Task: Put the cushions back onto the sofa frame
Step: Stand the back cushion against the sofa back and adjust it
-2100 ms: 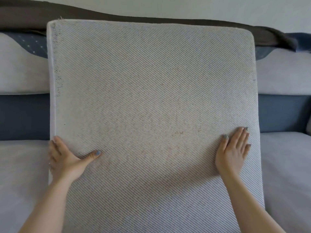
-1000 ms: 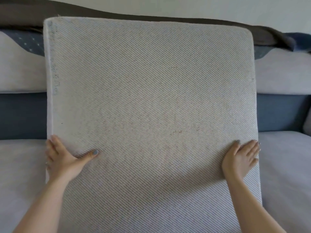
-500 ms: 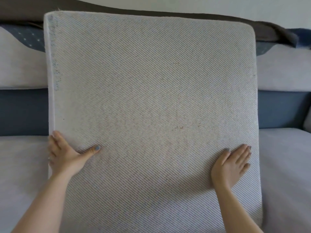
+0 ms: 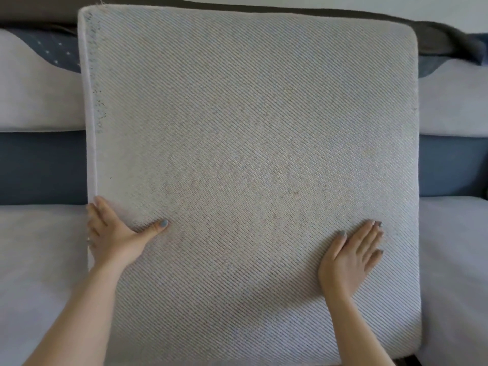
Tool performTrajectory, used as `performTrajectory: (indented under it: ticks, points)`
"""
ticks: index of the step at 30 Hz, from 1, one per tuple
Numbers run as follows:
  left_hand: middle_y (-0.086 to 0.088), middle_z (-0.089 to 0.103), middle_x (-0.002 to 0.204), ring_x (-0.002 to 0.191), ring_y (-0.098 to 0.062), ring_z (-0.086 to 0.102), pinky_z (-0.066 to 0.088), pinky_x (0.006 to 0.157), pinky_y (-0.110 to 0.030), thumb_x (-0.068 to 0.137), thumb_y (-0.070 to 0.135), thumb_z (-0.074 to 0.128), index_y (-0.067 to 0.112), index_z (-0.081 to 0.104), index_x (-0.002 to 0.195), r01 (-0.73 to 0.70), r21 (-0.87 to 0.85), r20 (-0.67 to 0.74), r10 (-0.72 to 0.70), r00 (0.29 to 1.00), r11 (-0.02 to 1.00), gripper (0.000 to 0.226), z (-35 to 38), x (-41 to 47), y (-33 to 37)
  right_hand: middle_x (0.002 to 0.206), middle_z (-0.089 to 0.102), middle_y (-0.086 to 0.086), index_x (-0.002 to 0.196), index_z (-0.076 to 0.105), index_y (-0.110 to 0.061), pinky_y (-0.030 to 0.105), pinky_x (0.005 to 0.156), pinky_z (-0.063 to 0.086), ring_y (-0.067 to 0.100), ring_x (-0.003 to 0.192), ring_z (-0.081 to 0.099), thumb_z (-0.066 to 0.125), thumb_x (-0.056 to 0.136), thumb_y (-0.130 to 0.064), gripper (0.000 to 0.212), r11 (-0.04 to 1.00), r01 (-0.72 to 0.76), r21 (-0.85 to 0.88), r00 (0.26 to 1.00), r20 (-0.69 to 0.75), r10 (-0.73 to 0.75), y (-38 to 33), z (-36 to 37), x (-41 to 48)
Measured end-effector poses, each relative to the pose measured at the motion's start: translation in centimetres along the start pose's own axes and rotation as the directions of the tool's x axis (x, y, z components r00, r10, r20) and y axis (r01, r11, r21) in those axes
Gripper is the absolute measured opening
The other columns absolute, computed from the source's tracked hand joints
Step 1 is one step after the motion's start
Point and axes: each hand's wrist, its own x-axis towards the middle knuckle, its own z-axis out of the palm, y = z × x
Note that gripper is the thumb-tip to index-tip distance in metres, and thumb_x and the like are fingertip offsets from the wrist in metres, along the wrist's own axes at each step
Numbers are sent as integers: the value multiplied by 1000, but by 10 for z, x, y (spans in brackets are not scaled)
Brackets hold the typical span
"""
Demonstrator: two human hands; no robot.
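So the big grey ribbed cushion takes up nearly the whole view. It's stood up in front of the sofa, face toward the camera, smack in the middle with its top edge up at 12 o'clock. Can't tell if the bottom edge is actually sitting on anything, it runs off the picture at 6.

Left hand is at about 8 o'clock on the cushion. Its fingers are hooked round the left edge and the thumb is laid across the face pointing toward 3, so that one's properly gripping it. Right hand is at about 4 o'clock, just lying flat on the fabric. Its fingers are straight and close together, aimed toward 1 o'clock, pressing rather than grabbing. Both have grey-blue nail polish.

Either side of the cushion there's a grey seat pad, one at 9 and one at 3, each with a dark blue band above it. Pale back pads sit at 10 and 2. A dark throw is draped along the sofa's top from 11 to 1, with a bit of dotted blue cloth peeking out at 10. White wall shows at 1.
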Motion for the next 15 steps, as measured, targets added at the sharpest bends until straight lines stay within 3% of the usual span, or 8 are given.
performTrajectory:
  ticks: [4,8,11,13,15]
  points:
    - [-1,-16,164,151,-23,-7,4,122,-47,41,75,68,20,-17,155,-4,0,4,4,1000,1000,152,-1,-2,-2,162,-14,-1,155,-9,-13,37,121,-9,9,148,-16,5,98,-53,71,993,-8,118,1000,-7,9,-6,-5,0]
    - [1,-17,163,151,-22,-8,4,122,-47,41,77,67,22,-18,155,0,-11,24,0,1000,1000,152,-1,-1,-3,164,-12,4,151,-16,-18,40,122,-9,11,149,-17,3,99,-54,66,997,53,51,998,38,-55,-5,-6,-12]
    - [1,-18,163,151,-23,-8,5,122,-48,41,77,68,22,-18,154,-4,-9,16,4,1000,1000,153,-1,0,-4,164,-8,5,155,-8,-12,37,121,-10,13,150,-13,6,101,-50,67,988,132,79,991,-16,-131,-23,-6,-15]
    - [0,-17,163,151,-24,-7,5,122,-49,42,76,68,22,-18,154,2,-8,14,-1,1000,1000,152,-2,0,-4,164,-7,3,155,-8,-13,41,122,-8,13,150,-13,3,103,-46,62,979,202,2,979,22,-202,-30,3,-22]
    - [-1,-17,163,151,-25,-7,6,122,-51,42,76,67,21,-19,154,-3,2,18,3,1000,1000,151,0,-1,-3,163,-9,0,153,-10,-17,46,122,-4,11,150,-14,1,103,-46,59,983,181,29,983,28,-182,-31,9,-26]
